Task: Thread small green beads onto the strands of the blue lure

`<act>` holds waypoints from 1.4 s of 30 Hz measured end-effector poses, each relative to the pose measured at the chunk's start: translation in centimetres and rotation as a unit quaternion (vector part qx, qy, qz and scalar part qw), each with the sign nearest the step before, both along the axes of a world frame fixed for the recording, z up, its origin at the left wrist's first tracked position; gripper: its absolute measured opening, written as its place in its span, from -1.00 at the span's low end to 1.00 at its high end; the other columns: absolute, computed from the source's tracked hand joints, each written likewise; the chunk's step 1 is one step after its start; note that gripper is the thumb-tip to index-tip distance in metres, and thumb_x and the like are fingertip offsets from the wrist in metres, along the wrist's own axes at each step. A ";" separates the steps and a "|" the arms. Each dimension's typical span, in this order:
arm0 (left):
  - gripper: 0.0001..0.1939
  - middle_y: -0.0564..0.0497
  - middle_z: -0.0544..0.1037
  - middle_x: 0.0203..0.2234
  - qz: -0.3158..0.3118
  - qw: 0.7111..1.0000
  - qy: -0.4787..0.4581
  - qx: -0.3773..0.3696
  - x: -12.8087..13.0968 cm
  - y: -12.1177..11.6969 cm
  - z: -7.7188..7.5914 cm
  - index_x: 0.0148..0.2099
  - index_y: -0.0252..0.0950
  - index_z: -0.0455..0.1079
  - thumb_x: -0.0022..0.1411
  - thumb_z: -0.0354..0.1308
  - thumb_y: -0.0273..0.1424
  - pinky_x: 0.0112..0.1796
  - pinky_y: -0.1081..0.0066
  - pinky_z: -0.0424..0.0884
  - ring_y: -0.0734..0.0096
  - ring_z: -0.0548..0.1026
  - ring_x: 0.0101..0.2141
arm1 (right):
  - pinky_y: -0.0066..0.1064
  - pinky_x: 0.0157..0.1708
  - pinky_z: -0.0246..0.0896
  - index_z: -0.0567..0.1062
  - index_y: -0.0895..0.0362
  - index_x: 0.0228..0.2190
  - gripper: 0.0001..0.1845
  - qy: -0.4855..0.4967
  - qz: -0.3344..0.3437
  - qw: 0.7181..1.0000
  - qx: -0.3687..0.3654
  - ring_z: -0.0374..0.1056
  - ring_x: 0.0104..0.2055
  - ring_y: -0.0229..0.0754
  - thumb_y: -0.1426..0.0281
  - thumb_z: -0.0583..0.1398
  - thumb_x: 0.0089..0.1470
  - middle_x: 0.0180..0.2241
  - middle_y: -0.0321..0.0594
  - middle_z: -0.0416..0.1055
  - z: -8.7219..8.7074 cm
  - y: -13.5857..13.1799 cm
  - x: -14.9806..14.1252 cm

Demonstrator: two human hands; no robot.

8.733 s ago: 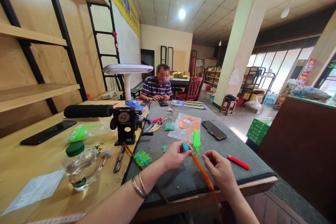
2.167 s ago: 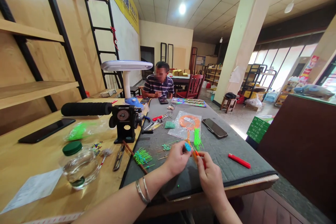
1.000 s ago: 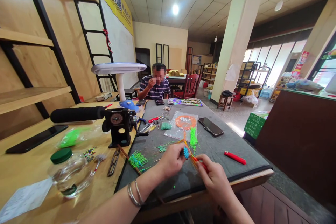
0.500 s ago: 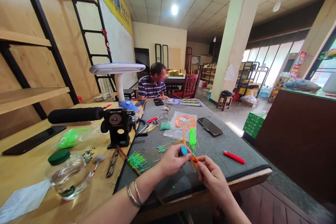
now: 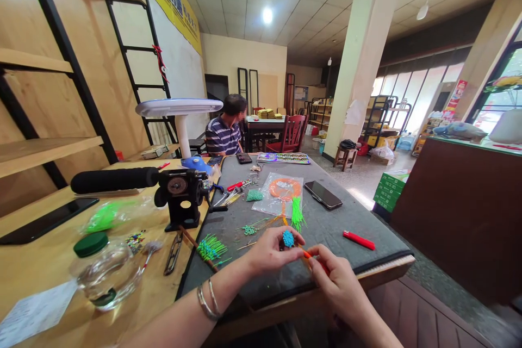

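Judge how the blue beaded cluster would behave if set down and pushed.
The blue beaded cluster looks light, pinched in the left hand. Its rounded shape might roll on the grey mat, though the bumpy surface would likely slow it.

We sit at the near edge of the padded tabletop (image 5: pixel 350 223), the beaded piece (image 5: pixel 288 238) held between our left hand (image 5: pixel 271 253) and right hand (image 5: pixel 334 283). Beyond them lies a plastic bag (image 5: pixel 267 212), with a smartphone (image 5: pixel 322 194) just right of it and a lighter (image 5: pixel 359 240) nearer right. Left, on the wooden tabletop (image 5: pixel 41 250), stand a hand-crank winder (image 5: pixel 179 198) and, nearer us, a glass jar (image 5: pixel 106 277).
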State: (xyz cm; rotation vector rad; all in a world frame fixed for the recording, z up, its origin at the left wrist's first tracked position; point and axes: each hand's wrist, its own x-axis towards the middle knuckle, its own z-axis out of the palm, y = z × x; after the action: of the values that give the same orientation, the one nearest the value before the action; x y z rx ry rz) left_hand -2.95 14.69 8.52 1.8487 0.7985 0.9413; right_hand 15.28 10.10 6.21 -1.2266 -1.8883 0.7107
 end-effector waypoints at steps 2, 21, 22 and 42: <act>-0.78 -0.01 0.53 -0.45 -0.011 0.999 0.030 0.026 0.0 -0.2 0.1 -0.25 -0.34 0.49 0.06 0.23 -0.32 -0.40 0.49 0.30 0.46 0.40 -0.45 | -0.49 -0.58 -0.13 0.42 0.12 -0.35 -0.68 -0.035 -0.001 0.999 0.012 0.00 -0.61 -0.31 0.19 -0.01 0.19 -0.67 -0.45 0.08 0.6 -0.5 0.3; -0.82 -0.03 0.55 -0.49 -0.022 0.992 0.068 0.106 -0.1 -0.7 0.0 -0.33 -0.36 0.49 0.09 0.19 -0.33 -0.41 0.50 0.31 0.45 0.42 -0.47 | -0.49 -0.54 -0.08 0.42 0.13 -0.40 -0.66 0.048 0.012 0.998 -0.040 0.01 -0.56 -0.32 0.16 0.00 0.17 -0.62 -0.43 0.13 -0.2 -1.9 1.2; -0.81 -0.03 0.55 -0.49 -0.019 0.993 0.063 0.096 0.0 -0.6 0.0 -0.33 -0.37 0.49 0.09 0.19 -0.33 -0.42 0.50 0.30 0.46 0.40 -0.48 | -0.49 -0.55 -0.08 0.41 0.13 -0.40 -0.65 0.063 0.012 0.997 -0.048 0.01 -0.56 -0.32 0.15 0.01 0.16 -0.62 -0.43 0.13 -0.3 -1.9 1.1; -0.76 -0.03 0.51 -0.57 0.036 0.999 -0.004 -0.019 0.7 -0.3 -0.4 -0.45 -0.38 0.45 0.06 0.19 -0.27 -0.40 0.43 0.34 0.41 0.41 -0.49 | -0.35 -0.31 0.19 0.51 0.11 -0.34 -0.70 -0.169 -0.223 0.932 0.232 0.37 -0.34 -0.09 0.28 0.02 0.20 -0.43 -0.14 0.45 -2.2 4.4 2.7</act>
State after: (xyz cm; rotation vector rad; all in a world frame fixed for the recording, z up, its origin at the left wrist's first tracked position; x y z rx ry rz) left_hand -2.28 14.42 8.16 1.7925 0.8778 0.9707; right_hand 18.00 14.46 3.98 -1.4440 -1.7958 -0.1971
